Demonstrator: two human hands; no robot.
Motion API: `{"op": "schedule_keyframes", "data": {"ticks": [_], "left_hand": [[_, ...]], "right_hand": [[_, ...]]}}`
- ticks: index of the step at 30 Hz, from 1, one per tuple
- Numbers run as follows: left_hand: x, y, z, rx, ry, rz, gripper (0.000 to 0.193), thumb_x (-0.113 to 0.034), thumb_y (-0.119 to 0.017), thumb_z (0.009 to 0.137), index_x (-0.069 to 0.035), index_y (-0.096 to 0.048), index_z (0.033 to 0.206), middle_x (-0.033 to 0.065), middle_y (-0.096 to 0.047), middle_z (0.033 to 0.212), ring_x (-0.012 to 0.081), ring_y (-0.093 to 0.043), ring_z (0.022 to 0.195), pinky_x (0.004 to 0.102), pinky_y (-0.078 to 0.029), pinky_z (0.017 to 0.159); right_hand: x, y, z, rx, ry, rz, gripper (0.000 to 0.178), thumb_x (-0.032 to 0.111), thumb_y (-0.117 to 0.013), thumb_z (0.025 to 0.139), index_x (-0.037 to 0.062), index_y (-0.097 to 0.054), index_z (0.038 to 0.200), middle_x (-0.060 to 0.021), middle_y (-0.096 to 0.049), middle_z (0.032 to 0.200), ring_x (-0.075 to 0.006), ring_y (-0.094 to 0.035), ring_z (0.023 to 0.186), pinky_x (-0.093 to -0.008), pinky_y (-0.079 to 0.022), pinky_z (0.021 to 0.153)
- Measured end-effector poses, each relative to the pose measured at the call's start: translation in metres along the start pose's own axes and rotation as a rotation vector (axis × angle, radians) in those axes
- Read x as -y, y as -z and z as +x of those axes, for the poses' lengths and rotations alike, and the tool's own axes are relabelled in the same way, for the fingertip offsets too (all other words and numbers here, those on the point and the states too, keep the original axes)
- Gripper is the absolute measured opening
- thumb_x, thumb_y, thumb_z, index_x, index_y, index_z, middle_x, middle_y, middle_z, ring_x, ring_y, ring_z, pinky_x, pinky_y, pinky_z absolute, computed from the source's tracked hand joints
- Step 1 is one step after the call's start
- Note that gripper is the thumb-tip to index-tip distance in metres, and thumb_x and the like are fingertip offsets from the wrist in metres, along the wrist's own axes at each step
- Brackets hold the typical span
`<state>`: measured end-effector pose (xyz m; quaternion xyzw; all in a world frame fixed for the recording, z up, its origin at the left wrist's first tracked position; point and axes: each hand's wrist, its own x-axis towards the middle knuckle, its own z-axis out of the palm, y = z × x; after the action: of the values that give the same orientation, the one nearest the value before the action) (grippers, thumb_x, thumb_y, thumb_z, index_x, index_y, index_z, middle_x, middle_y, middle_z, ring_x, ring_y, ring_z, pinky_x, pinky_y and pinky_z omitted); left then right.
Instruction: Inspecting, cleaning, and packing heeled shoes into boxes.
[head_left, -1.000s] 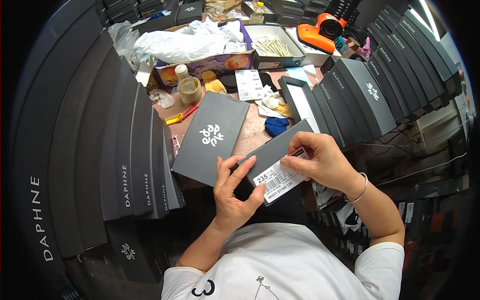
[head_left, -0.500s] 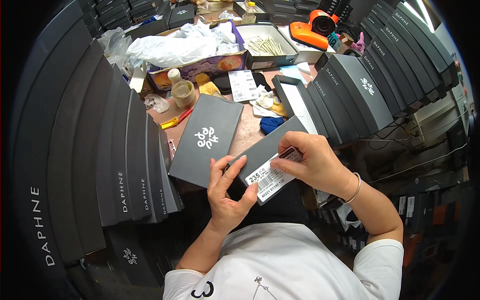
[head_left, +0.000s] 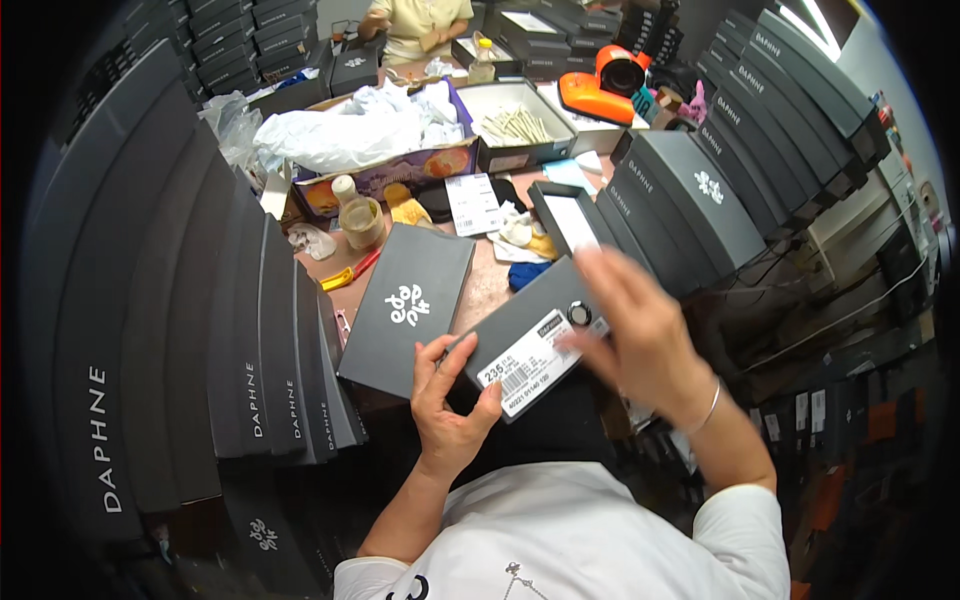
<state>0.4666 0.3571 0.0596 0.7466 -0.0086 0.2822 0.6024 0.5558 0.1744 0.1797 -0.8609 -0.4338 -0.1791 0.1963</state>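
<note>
A dark grey shoe box (head_left: 525,312) is held tilted over the table's near edge. My left hand (head_left: 445,408) grips its left end, thumb on the labelled side and fingers on the upper edge. A white barcode label (head_left: 530,368) lies along that side, next to a round hole (head_left: 579,313). My right hand (head_left: 645,335) is at the right end of the box, blurred by motion, with thumb and fingers apart and nothing visible between them. It partly hides that end. A flat grey box (head_left: 405,300) with a white emblem lies just beyond my left hand.
Stacked shoe boxes wall in the left (head_left: 235,330) and right (head_left: 690,190). Further back are a carton of white tissue (head_left: 400,158), a tray of thin sticks (head_left: 520,125), a glass bottle (head_left: 360,222), an orange device (head_left: 600,95) and a person (head_left: 415,25).
My right hand has lifted off the label and its thumb and fingers have spread apart, uncovering the label's top and the round hole. My left hand keeps its grip. A person across the table shows more.
</note>
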Motion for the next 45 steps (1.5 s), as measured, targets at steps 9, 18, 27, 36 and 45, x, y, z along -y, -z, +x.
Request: {"op": "schedule_keyframes", "data": {"ticks": [9, 18, 27, 36, 45], "left_hand": [[-0.013, -0.007, -0.007, -0.015, 0.001, -0.061, 0.044, -0.005, -0.066, 0.075, 0.002, -0.062, 0.118, 0.0133, -0.051, 0.120, 0.0221, -0.052, 0.109, 0.0324, -0.040, 0.097], [-0.007, -0.019, -0.041, -0.120, -0.052, -0.045, 0.032, -0.015, -0.055, 0.093, 0.001, -0.060, 0.121, 0.0117, -0.059, 0.113, 0.0196, -0.056, 0.103, 0.0327, -0.038, 0.099], [-0.006, -0.041, -0.071, -0.028, 0.026, -0.190, 0.044, -0.032, -0.054, 0.088, 0.000, -0.052, 0.118, 0.0138, -0.056, 0.116, 0.0283, -0.048, 0.120, 0.0419, -0.027, 0.109], [-0.010, -0.052, -0.088, 0.417, -0.454, -0.060, 0.010, -0.006, -0.057, 0.072, -0.008, -0.048, 0.075, 0.0131, -0.062, 0.100, 0.0315, -0.059, 0.106, 0.0535, -0.018, 0.114], [0.020, -0.019, 0.010, 0.302, -0.442, 0.385, 0.063, -0.045, -0.064, 0.086, -0.002, -0.051, 0.130, 0.0224, -0.044, 0.135, 0.0395, -0.040, 0.128, 0.0521, -0.027, 0.110]], "right_hand": [[-0.045, -0.008, -0.055, 0.227, -0.035, -0.274, 0.071, 0.050, -0.057, 0.087, 0.0053, -0.041, 0.141, -0.0186, -0.044, 0.140, -0.0358, -0.037, 0.133, -0.0512, -0.024, 0.110], [-0.040, -0.029, -0.074, 0.186, -0.466, 0.798, 0.093, 0.031, -0.081, 0.076, -0.0026, -0.029, 0.145, -0.0204, -0.056, 0.124, -0.0234, -0.054, 0.114, -0.0307, -0.040, 0.098], [-0.024, -0.028, -0.128, 0.130, -0.483, 0.951, 0.083, 0.034, -0.072, 0.085, 0.0029, -0.026, 0.147, -0.0171, -0.051, 0.133, -0.0239, -0.052, 0.119, -0.0330, -0.040, 0.100], [-0.033, -0.039, -0.213, 0.145, -0.902, 1.723, 0.086, 0.038, -0.060, 0.086, 0.0002, -0.016, 0.150, -0.0146, -0.029, 0.151, -0.0232, -0.027, 0.140, -0.0345, -0.021, 0.113], [-0.043, -0.073, -0.148, -0.357, -0.828, 1.366, 0.086, 0.028, -0.061, 0.070, 0.0002, -0.030, 0.145, -0.0154, -0.039, 0.142, -0.0256, -0.037, 0.133, -0.0351, -0.025, 0.111]]}}
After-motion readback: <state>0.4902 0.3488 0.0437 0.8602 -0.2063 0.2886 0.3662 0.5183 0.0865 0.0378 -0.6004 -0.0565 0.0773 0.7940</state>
